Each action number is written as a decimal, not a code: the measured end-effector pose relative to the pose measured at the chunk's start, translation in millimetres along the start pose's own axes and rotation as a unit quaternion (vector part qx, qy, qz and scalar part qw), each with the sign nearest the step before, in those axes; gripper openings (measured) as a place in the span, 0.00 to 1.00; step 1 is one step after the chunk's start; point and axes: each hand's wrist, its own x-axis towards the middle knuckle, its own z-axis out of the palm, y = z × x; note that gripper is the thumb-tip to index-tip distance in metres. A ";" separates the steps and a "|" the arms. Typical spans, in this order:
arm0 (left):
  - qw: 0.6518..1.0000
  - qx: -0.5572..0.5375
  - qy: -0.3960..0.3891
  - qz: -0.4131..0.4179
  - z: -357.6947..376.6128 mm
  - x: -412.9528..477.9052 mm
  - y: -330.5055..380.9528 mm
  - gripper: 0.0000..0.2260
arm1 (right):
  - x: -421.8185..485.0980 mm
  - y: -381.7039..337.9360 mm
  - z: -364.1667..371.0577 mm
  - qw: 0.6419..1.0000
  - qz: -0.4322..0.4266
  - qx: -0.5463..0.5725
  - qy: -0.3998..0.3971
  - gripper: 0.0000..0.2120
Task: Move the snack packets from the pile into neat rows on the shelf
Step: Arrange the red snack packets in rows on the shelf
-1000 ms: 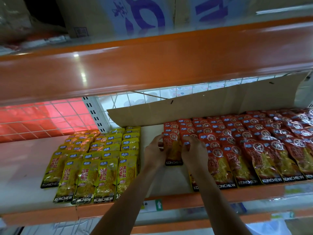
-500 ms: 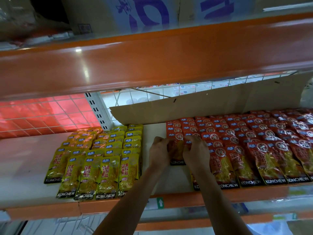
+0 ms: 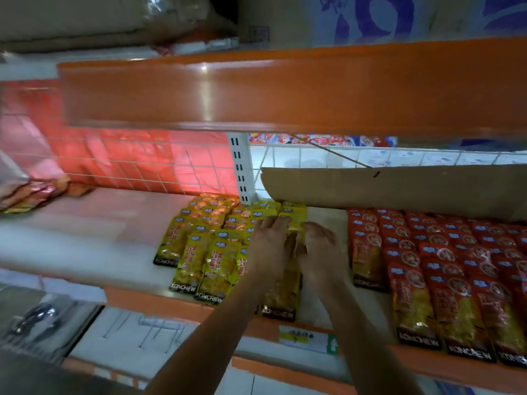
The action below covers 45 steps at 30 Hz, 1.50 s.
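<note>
- Left hand (image 3: 271,246): fingers spread and fairly straight, lying flat on the rightmost column of the yellow snack packets (image 3: 199,260). It grips nothing that I can see.
- Right hand (image 3: 322,252): just beside the left hand, thumbs almost touching, at the right edge of that same column. Fingers are curved and motion-blurred, so I cannot tell whether it pinches a packet or just rests there.
- Both forearms come in from the bottom of the view.
- Shelf front edge (image 3: 171,303): orange, with a yellow-green price label (image 3: 308,339) between the forearms.
- Front packet of that column (image 3: 282,297) sits closer to the front edge than the neighbouring yellow fronts, KONCHEW band facing out.
- Yellow packets: overlapping rows running front to back, mid-shelf, slightly skewed.
- Red snack packets (image 3: 456,280): overlapping rows on the right, with a strip of bare shelf between them and the yellow ones.
- Shelf (image 3: 85,238): white surface left of the yellow packets.
- Loose stack of pinkish-orange packets (image 3: 31,192) at the far left, blurred.
- Cardboard sheet (image 3: 399,186) stands behind the red packets against the back.
- Wire grid (image 3: 128,166) and white slotted upright (image 3: 241,166) form the back.
- Upper shelf fascia (image 3: 285,89): orange and glossy, with a cardboard box with blue print (image 3: 370,18) above it.
</note>
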 end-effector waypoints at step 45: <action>0.905 0.265 -0.011 -0.332 -280.7 52.9 -605.5 0.25 | 143.9 -467.8 497.1 0.930 -0.224 -0.110 -0.269 0.33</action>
